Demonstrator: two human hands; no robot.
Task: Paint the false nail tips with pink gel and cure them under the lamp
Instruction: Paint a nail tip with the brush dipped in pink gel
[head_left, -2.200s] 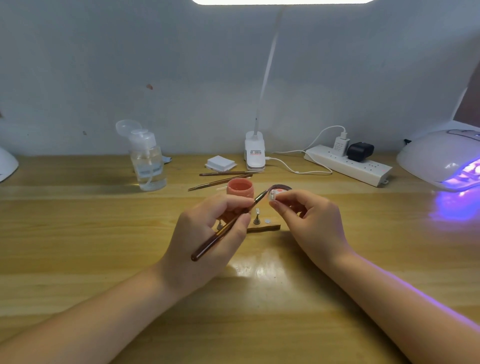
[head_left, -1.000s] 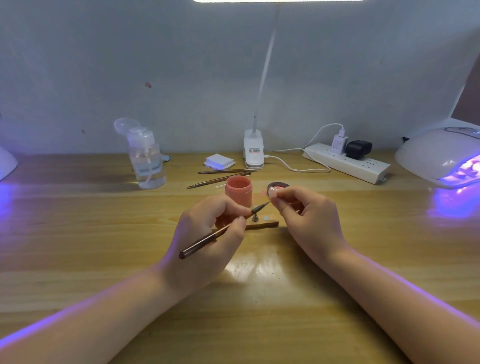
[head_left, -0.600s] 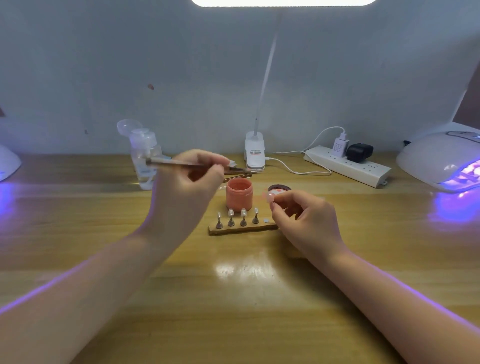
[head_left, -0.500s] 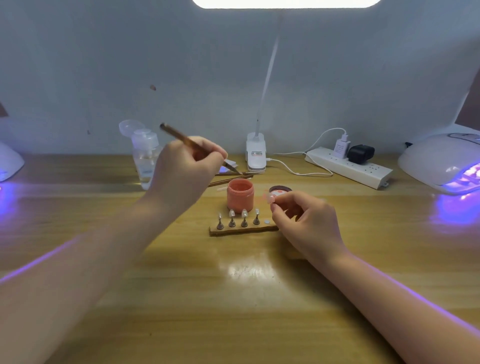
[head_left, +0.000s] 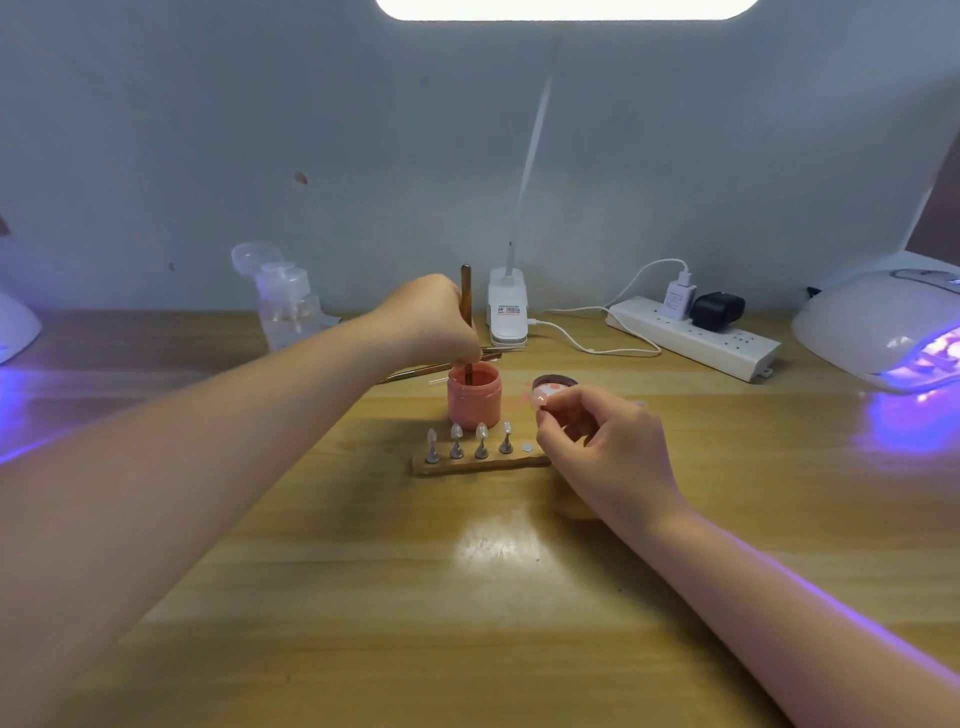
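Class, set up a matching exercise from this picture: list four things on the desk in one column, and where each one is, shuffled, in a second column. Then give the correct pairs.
Things
1. brush
2. nail tip
3. power strip
4. clear bottle

Places
A. back left of the desk, by the wall
B. pinched in the right hand
C. held upright by the left hand, its end in the pink jar
D. back of the desk, with two plugs in it

Pairs: 1-C, 2-B, 3-D, 4-A

Brush (head_left: 466, 312) swung from slanted beside right hand (head_left: 605, 447) to upright. Tip now lowered into pink jar (head_left: 474, 397) beneath left hand (head_left: 431, 317).
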